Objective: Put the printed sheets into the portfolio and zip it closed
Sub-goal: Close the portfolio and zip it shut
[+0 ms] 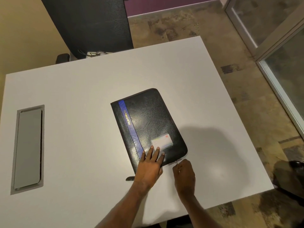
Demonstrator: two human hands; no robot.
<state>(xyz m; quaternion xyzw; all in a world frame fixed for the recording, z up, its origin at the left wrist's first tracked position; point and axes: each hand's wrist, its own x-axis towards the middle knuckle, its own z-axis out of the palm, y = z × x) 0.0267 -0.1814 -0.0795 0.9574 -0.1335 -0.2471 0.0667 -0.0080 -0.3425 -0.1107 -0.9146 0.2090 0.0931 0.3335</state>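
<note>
Portfolio (148,129) lies closed and flat on the white table (82,96), near its right-hand near corner, cover up with the blue stripe (131,129) toward my left and a small card window (162,141) low on the cover. I see no printed sheets anywhere on the table (I judge they are already inside, though the closed cover hides them).

My left hand (151,167) rests palm down on the near edge of the cover, fingers (156,153) spread wide and flat, gripping nothing. I judge this hand serves as a clamp: it keeps the case from sliding or lifting while the zip is drawn.

My right hand (184,171) sits just beside the near right corner of the case, knuckles up and fingers curled in narrow toward the edge. A small light tab shows at that edge, touching or nearly touching the fingertips; I cannot tell whether they pinch it.

A dark tab (130,178) protrudes on the table at the near left corner.
</note>
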